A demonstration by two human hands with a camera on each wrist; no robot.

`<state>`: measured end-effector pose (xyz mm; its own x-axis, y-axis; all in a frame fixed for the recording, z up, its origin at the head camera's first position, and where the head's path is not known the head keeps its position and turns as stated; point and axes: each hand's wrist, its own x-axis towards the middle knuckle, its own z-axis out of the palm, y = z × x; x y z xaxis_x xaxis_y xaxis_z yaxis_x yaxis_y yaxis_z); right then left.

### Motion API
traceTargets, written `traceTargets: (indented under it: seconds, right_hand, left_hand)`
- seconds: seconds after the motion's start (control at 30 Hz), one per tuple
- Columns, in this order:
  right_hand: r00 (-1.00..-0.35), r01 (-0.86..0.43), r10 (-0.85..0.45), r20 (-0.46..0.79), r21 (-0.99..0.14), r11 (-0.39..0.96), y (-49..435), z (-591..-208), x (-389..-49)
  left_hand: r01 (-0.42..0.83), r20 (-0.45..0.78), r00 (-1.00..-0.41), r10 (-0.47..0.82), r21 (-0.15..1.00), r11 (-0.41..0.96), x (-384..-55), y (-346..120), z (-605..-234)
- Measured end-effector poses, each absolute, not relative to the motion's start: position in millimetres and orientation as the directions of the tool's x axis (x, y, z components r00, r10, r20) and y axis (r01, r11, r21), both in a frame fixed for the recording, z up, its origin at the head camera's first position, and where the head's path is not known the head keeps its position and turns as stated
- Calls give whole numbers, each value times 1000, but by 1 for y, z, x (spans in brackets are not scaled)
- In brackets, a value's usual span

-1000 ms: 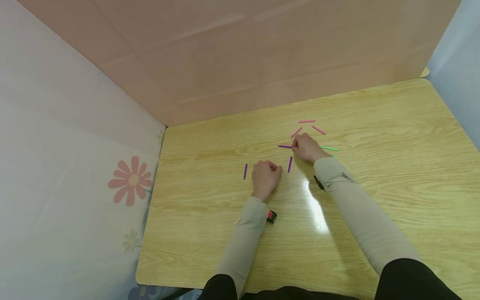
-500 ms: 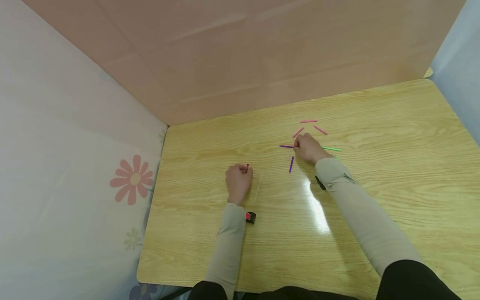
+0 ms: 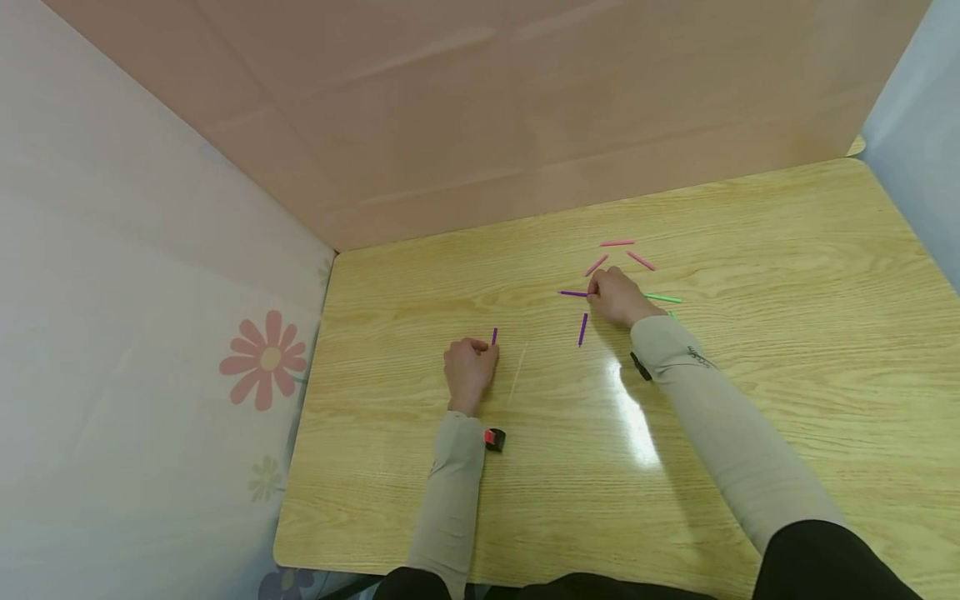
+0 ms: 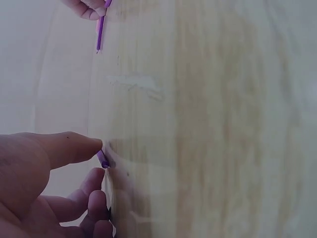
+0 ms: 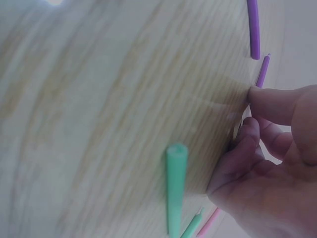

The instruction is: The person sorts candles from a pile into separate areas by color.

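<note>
Thin candles lie on the wooden table. My left hand (image 3: 471, 375) is beside a single purple candle (image 3: 494, 337) at the left. In the left wrist view, thumb and fingers are parted around the butt end of that purple candle (image 4: 103, 158), which rests on the wood. My right hand (image 3: 618, 297) pinches the right end of another purple candle (image 3: 573, 293), which lies crosswise; the fingertips partly hide it. A further purple candle (image 3: 582, 330) lies just below. In the right wrist view, the thumb covers the end of the pinched candle (image 5: 263, 72).
Three pink candles, one of them the top one (image 3: 617, 243), lie beyond my right hand. A green candle (image 3: 663, 297) sits to its right, and another green candle (image 3: 673, 315) is mostly hidden by the sleeve. A screen (image 3: 487, 125) borders the table's (image 3: 390, 467) far edge.
My left hand has moved left to the single purple candle, covered most of it, then drawn slightly back so more of it shows. My right hand stays in place.
</note>
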<state>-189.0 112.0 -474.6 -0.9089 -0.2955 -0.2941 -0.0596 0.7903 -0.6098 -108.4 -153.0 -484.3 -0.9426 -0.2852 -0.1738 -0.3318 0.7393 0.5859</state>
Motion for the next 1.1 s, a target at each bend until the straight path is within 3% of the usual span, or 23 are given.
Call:
traceTargets:
  seconds: [0.27, 0.6, 1.1]
  right_hand:
    - [-915, -84, -313, -257, -636, 767, 114, -476, -189]
    - [-907, -56, -297, -298, -614, 787, 110, -476, -189]
    - [-914, -68, -293, -280, -605, 793, 111, -478, -190]
  left_hand:
    - [-327, -215, -945, -247, 548, 770, -110, -155, -480]
    - [-324, -284, -938, -201, 500, 803, -116, -159, -476]
    - [-278, -229, -956, -184, 504, 818, -113, -155, -479]
